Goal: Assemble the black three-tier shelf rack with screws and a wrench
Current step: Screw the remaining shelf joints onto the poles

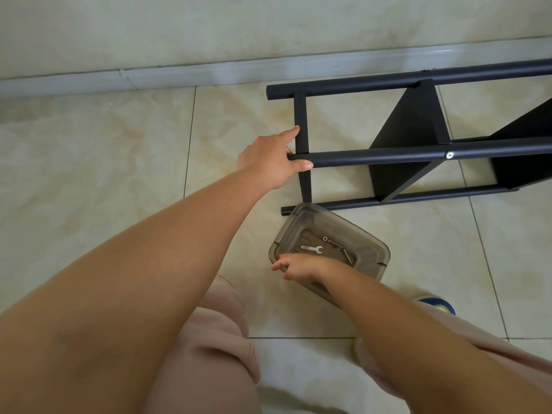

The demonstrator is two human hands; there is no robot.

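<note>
The black shelf rack [412, 135] lies on its side on the tiled floor, its poles running left to right. My left hand [268, 158] grips the end of the upper front pole [373, 156], thumb under it and forefinger along a cross bar. A silver bolt head [449, 155] shows on that pole. A smoky clear plastic tray [370, 252] sits on the floor below the rack, holding a small silver wrench [312, 248] and several screws [339, 248]. My right hand [298, 265] reaches into the tray's near left corner with curled fingers; what they hold is hidden.
A pale skirting board [179, 74] and wall run along the far side. My knees in beige trousers [215, 354] fill the bottom of the view. A blue-and-white slipper [439, 303] peeks out at the right, close to the tray.
</note>
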